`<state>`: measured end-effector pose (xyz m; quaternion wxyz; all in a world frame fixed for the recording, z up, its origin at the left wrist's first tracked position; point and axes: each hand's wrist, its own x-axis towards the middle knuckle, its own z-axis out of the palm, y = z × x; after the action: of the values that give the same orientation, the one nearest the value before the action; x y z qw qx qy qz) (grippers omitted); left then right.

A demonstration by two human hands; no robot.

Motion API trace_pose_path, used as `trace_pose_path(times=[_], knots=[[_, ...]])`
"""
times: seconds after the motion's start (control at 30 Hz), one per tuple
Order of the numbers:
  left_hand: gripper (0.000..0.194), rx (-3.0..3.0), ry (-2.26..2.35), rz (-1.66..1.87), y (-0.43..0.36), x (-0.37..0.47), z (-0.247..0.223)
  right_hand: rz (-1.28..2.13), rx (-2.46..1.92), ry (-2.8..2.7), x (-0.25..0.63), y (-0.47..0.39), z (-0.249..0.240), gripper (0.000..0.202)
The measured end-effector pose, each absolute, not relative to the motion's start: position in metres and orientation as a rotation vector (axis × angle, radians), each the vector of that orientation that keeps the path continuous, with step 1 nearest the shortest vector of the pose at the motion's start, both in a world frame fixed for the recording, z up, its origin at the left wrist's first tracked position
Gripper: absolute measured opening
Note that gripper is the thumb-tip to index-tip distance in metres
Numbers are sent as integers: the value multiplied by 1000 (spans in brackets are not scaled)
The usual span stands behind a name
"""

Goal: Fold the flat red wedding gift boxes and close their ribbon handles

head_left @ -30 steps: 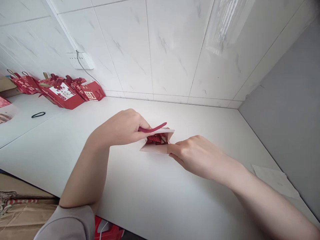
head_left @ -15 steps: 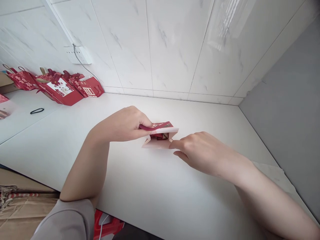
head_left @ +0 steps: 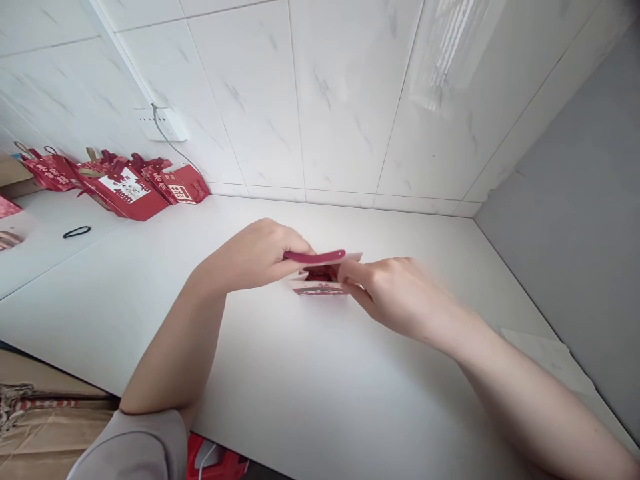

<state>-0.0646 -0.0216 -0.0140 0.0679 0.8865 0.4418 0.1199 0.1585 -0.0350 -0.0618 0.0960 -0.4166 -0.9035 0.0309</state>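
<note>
A small red paper gift box (head_left: 320,291) stands on the white table in front of me, its top partly open. Inside it, dark red contents show, too shaded to make out. My left hand (head_left: 265,253) is closed on the box's far flap and the dark red ribbon handle (head_left: 325,257), which sticks out to the right of the fingers. At the box's right end, my right hand (head_left: 387,290) has thumb and forefinger pinched on the edge of the near flap. The fingertips there are slightly blurred and partly hidden.
Several red gift boxes with ribbon loops (head_left: 135,193) stand against the tiled wall at the left. A black elastic loop (head_left: 77,232) lies near them. A socket (head_left: 163,125) with a grey cable is on the wall. A grey panel (head_left: 575,220) bounds the table's right side.
The near flap has come up from lying outward, and the box's printed red front now shows. My right hand has moved in closer to the opening. The ribbon handle sits flatter across the top.
</note>
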Motion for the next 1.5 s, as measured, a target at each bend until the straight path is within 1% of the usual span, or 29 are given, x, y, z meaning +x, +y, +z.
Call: trace_pose_path(times=[0.03, 0.07, 0.13, 0.17, 0.2, 0.27, 0.3, 0.33, 0.4, 0.43, 0.5, 0.53, 0.67, 0.8, 0.9, 1.03, 1.1, 1.3, 1.43, 1.5], knots=[[31, 2615, 1391, 428, -20, -64, -15, 126, -1264, -2586, 157, -32, -63, 20], [33, 2544, 1460, 484, -18, -64, -17, 171, -1292, -2488, 156, -28, -64, 28], [39, 2398, 1578, 595, -11, -67, -20, 266, -1338, -2321, 157, -15, -70, 52], [41, 2338, 1618, 637, -6, -70, -22, 350, -1356, -2255, 158, -8, -73, 65], [43, 2292, 1641, 659, -1, -73, -25, 446, -1367, -2187, 160, 0, -77, 72], [39, 2245, 1638, 602, 8, -80, -29, 718, -1341, -2080, 164, 17, -86, 80], [36, 2234, 1622, 518, 13, -83, -30, 874, -1309, -2032, 166, 24, -90, 80], [34, 2223, 1606, 423, 17, -85, -32, 1016, -1278, -1991, 167, 31, -95, 76], [39, 2195, 1590, 268, 23, -88, -35, 1313, -1109, -1952, 168, 43, -105, 60], [43, 2175, 1590, 230, 26, -88, -36, 1438, -981, -1921, 168, 49, -110, 56], [45, 2130, 1573, 201, 29, -88, -39, 1627, -777, -1848, 166, 57, -122, 53], [44, 2113, 1547, 192, 31, -88, -40, 1678, -747, -1812, 165, 61, -127, 54], [40, 2095, 1427, 168, 35, -91, -43, 1696, -810, -1770, 163, 71, -148, 55], [43, 2081, 1379, 161, 39, -96, -46, 1555, -825, -1743, 162, 71, -158, 50], [48, 2046, 1376, 166, 41, -100, -48, 1482, -744, -1706, 159, 69, -162, 45], [63, 1861, 1482, 382, 43, -98, -52, 1473, -661, -1692, 154, 69, -167, 38], [64, 1823, 1496, 480, 42, -93, -53, 1474, -652, -1685, 153, 69, -169, 37], [43, 1986, 1378, 372, 35, -78, -54, 1442, -628, -1706, 150, 69, -170, 36], [36, 2067, 1402, 484, 34, -75, -56, 1464, -611, -1706, 150, 69, -169, 36], [32, 2094, 1398, 532, 34, -75, -58, 1423, -663, -1731, 149, 66, -167, 39]])
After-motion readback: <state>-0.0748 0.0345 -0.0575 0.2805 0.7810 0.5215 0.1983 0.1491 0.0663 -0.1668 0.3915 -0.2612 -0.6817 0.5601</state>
